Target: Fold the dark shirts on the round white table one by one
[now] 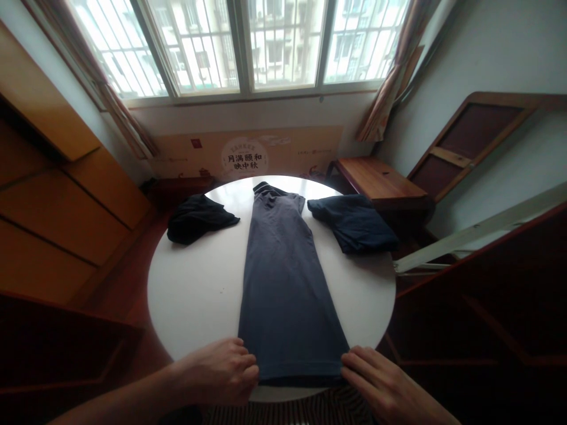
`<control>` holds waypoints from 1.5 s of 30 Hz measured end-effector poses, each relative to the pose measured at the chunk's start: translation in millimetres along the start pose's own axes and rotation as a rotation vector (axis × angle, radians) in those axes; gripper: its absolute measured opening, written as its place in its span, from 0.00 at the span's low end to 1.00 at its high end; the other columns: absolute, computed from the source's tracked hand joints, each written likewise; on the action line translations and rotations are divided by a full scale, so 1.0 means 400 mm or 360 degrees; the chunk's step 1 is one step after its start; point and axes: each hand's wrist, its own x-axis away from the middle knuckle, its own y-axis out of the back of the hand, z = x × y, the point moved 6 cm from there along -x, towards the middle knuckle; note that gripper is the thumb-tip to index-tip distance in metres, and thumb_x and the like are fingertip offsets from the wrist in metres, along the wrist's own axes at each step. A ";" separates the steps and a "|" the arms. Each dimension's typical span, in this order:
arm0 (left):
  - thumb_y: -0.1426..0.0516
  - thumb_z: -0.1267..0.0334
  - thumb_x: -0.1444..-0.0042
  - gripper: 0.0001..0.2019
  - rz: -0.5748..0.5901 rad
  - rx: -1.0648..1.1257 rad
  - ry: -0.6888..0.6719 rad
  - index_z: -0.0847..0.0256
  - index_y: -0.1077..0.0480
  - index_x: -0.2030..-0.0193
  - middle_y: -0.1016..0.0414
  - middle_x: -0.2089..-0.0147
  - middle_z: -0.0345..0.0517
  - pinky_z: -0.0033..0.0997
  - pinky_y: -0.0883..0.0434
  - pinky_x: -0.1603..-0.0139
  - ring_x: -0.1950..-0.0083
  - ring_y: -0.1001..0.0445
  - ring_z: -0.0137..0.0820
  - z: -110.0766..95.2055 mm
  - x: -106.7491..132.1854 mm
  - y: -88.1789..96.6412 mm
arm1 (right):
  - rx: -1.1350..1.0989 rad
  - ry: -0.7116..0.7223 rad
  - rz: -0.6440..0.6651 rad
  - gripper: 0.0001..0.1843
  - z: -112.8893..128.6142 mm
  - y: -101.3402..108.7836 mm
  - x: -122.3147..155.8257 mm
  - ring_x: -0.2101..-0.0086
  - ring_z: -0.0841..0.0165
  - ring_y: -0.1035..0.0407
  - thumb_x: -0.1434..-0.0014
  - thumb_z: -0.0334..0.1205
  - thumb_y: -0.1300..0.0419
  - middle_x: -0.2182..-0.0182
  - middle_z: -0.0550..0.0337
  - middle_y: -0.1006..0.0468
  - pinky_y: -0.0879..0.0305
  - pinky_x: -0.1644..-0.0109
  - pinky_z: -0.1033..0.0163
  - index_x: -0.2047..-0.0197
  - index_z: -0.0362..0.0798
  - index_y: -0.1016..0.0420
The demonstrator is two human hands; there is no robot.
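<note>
A dark grey shirt, folded into a long narrow strip, lies down the middle of a round white table, collar at the far side. My left hand is closed on the near left corner of its hem. My right hand rests at the near right corner, fingers curled at the hem's edge. A crumpled black garment lies at the far left of the table. A folded dark navy garment lies at the far right.
A wooden side table stands beyond the right edge. Wooden cabinets line the left wall. A printed cardboard box sits under the window. A wooden frame leans against the right wall.
</note>
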 end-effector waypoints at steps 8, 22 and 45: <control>0.60 0.61 0.29 0.19 -0.0368 0.0004 0.0475 0.62 0.30 0.61 0.25 0.60 0.53 0.35 0.31 0.53 0.57 0.26 0.35 0.421 -0.242 0.206 | -0.0177 -0.0069 0.0203 0.12 -0.199 0.007 -0.334 0.57 0.62 0.29 0.32 0.39 0.48 0.58 0.50 0.23 0.31 0.51 0.56 0.54 0.45 0.24; 0.62 0.43 0.32 0.30 -0.0121 0.0138 0.1052 0.48 0.51 0.26 0.59 0.23 0.46 0.63 0.57 0.31 0.25 0.62 0.58 0.941 -0.578 0.083 | -0.0293 0.0232 0.0424 0.41 -0.116 -0.204 -0.477 0.30 0.48 0.67 0.37 0.68 0.51 0.27 0.50 0.58 0.69 0.31 0.35 0.28 0.57 0.48; 0.64 0.53 0.31 0.28 0.0066 0.0221 0.1145 0.48 0.59 0.25 0.65 0.23 0.35 0.56 0.58 0.28 0.23 0.67 0.46 1.038 -0.619 0.075 | 0.0247 -0.0431 0.0235 0.33 -0.506 -0.180 -0.652 0.33 0.45 0.53 0.30 0.55 0.54 0.31 0.42 0.44 0.59 0.32 0.37 0.30 0.43 0.42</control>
